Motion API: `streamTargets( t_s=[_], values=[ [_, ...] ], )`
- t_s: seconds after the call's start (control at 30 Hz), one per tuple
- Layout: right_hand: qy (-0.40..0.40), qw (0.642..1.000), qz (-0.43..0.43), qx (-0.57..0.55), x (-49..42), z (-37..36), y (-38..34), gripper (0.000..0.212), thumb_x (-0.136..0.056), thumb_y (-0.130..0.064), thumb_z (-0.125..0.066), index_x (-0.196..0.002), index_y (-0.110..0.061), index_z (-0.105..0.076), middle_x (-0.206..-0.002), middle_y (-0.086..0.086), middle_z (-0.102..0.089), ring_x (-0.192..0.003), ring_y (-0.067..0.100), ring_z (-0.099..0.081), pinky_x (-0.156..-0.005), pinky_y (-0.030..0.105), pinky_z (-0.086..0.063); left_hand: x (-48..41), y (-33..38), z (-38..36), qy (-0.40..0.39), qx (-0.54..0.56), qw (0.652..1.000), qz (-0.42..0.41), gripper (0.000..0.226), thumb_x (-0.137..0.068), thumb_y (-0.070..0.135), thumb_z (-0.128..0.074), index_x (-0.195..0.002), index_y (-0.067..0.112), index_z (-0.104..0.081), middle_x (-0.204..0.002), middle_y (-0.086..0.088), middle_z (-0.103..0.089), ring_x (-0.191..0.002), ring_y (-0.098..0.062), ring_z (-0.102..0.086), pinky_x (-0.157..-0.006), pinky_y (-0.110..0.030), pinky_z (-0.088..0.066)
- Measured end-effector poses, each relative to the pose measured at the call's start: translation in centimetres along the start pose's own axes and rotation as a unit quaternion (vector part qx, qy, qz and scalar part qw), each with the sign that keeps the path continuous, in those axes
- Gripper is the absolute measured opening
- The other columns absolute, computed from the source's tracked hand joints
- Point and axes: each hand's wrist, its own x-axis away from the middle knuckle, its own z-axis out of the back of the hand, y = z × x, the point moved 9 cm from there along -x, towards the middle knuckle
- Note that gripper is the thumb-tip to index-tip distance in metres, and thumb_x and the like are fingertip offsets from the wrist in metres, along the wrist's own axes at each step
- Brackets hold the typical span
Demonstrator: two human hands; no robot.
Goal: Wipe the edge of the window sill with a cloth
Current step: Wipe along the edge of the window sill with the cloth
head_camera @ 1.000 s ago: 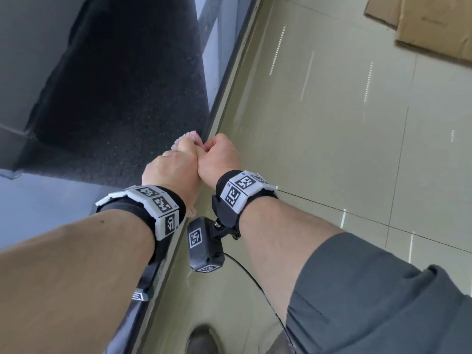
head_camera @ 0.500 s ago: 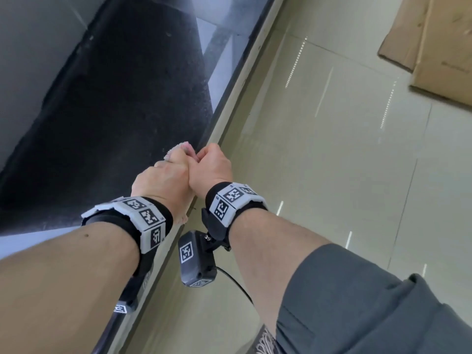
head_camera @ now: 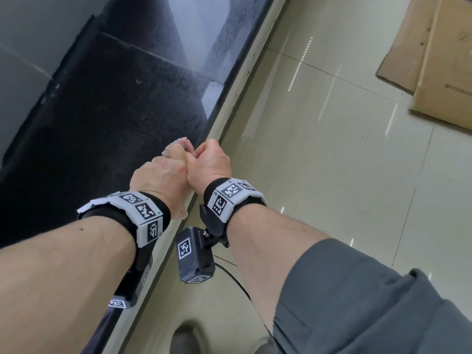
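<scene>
A dark speckled stone window sill (head_camera: pixel 107 118) runs diagonally from the lower left to the top middle, and its front edge (head_camera: pixel 229 83) borders the tiled floor. My left hand (head_camera: pixel 161 180) and my right hand (head_camera: pixel 208 162) press together at that edge, both fisted around a pale pink cloth (head_camera: pixel 180 145). Only a tuft of the cloth shows above the knuckles, with another bit below my left wrist. Both wrists wear black bands with white marker tags.
A glossy beige tiled floor (head_camera: pixel 319 162) lies to the right of the sill. Flattened cardboard (head_camera: pixel 439 60) rests on the floor at the upper right. A black tagged box (head_camera: pixel 195 256) with a cable hangs under my right wrist. A dark shoe (head_camera: pixel 186 338) shows at the bottom.
Both hands have kept their grip on the cloth and slid forward along the sill's edge. A seam between sill slabs and more cardboard have come into sight.
</scene>
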Motion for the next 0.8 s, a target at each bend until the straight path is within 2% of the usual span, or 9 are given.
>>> streamTargets(
  t_s=[0.1, 0.33, 0.5, 0.67, 0.8],
  values=[
    [0.016, 1.0, 0.002, -0.004, -3.1, 2.4, -1.7, 0.026, -0.085, -0.041, -0.06, -0.087, -0.018, -0.049, -0.09, 0.004, -0.061, -0.058, 0.009, -0.047, -0.043, 0.023, -0.03, -3.7, 1.6, 1.6, 0.009, 0.011, 1.0, -0.006, 0.065, -0.063, 0.024, -0.081, -0.105, 0.002, -0.038, -0.081, -0.015, -0.065, -0.066, -0.035, -0.064, -0.05, -0.032, -0.032],
    [0.055, 0.998, -0.001, -0.013, -8.9, 7.8, -4.7, 0.029, -0.084, -0.044, -0.061, -0.082, -0.018, -0.048, -0.086, 0.003, -0.061, -0.061, 0.014, -0.051, -0.051, 0.026, -0.037, -11.0, 5.8, 4.7, 0.007, 0.028, 0.999, -0.036, 0.064, -0.063, 0.024, -0.081, -0.101, 0.007, -0.032, -0.08, -0.013, -0.065, -0.066, -0.035, -0.063, -0.051, -0.033, -0.032],
    [0.067, 0.998, 0.002, -0.016, -12.2, 10.7, -6.0, 0.033, -0.083, -0.05, -0.06, -0.08, -0.019, -0.048, -0.082, 0.002, -0.062, -0.058, 0.011, -0.051, -0.047, 0.023, -0.039, -14.6, 8.2, 6.3, 0.038, 0.05, 0.996, -0.057, 0.039, -0.079, 0.027, -0.064, -0.097, 0.008, -0.035, -0.083, -0.015, -0.064, -0.063, -0.033, -0.058, -0.053, -0.034, -0.033],
    [0.066, 0.998, -0.003, -0.011, -15.0, 12.7, -6.7, 0.036, -0.083, -0.052, -0.06, -0.081, -0.018, -0.049, -0.079, 0.0, -0.06, -0.055, 0.007, -0.048, -0.043, 0.019, -0.032, -17.5, 10.2, 7.3, 0.051, 0.075, 0.994, -0.062, 0.024, -0.089, 0.025, -0.046, -0.102, 0.007, -0.037, -0.088, -0.018, -0.065, -0.073, -0.038, -0.064, -0.057, -0.036, -0.036],
    [0.064, 0.998, 0.007, 0.004, -17.8, 15.0, -8.4, 0.035, -0.083, -0.051, -0.061, -0.084, -0.018, -0.052, -0.083, 0.0, -0.062, -0.053, 0.004, -0.046, -0.039, 0.016, -0.027, -20.4, 11.6, 9.0, 0.05, 0.098, 0.993, -0.051, 0.021, -0.086, 0.024, -0.048, -0.092, 0.014, -0.031, -0.083, -0.016, -0.064, -0.059, -0.03, -0.046, -0.056, -0.037, -0.034]
  ],
)
